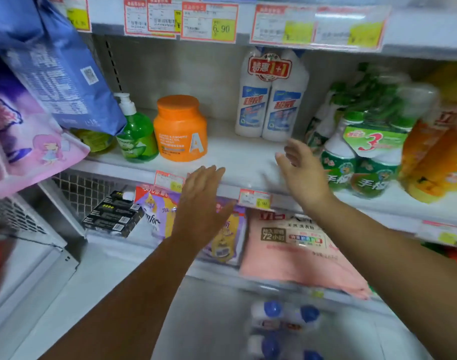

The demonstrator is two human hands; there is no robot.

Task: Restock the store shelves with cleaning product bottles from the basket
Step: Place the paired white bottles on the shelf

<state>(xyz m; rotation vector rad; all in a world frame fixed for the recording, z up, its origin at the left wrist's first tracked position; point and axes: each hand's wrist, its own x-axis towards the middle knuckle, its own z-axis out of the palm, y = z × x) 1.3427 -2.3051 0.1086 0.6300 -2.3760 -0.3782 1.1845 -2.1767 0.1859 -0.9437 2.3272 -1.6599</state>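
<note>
Shelving of white metal (235,157), middle tier, showing bare board at front between orange lidded plastic jar (180,128) and shrink-wrapped pack of green-labelled bottles (365,162). Standing upright at its back: wrapped twin pack of white plastic cleaner bottles with blue labels (270,100), judged already stocked. Lying low in frame, well apart from that tier: blurred white bottles with blue caps (282,323), judged waiting stock; basket itself not showing clearly. Hovering at shelf edge: left hand (201,203) and right hand (300,172), fingers straight and apart, gripping nothing. Judging restocking as partly done, more bottles needing lifting.
</note>
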